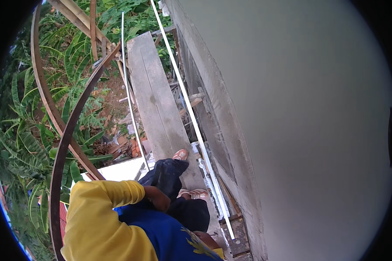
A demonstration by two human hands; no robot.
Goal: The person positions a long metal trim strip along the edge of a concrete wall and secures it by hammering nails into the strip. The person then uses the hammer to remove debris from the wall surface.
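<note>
My left hand (160,200) rests low against my dark trousers (167,174), just past the yellow sleeve cuff. Its fingers turn away, so I cannot see whether it holds anything. Of my right hand (208,240) only a strip of skin shows beside the blue shirt front and a bit of yellow cuff; its fingers are hidden. A long white strip (190,111) runs along the wall side, its near end a short way right of my right hand. A thinner white pole (130,91) slants down to my left knee, its lower end at the trousers.
My patterned shoes (180,154) stand on a narrow plank walkway (154,95). A smooth grey wall (318,130) rises on the right, with a rough ledge (235,126). Timber rails (80,104) edge the left, above leafy plants (24,143) and brick rubble (128,145) lower down.
</note>
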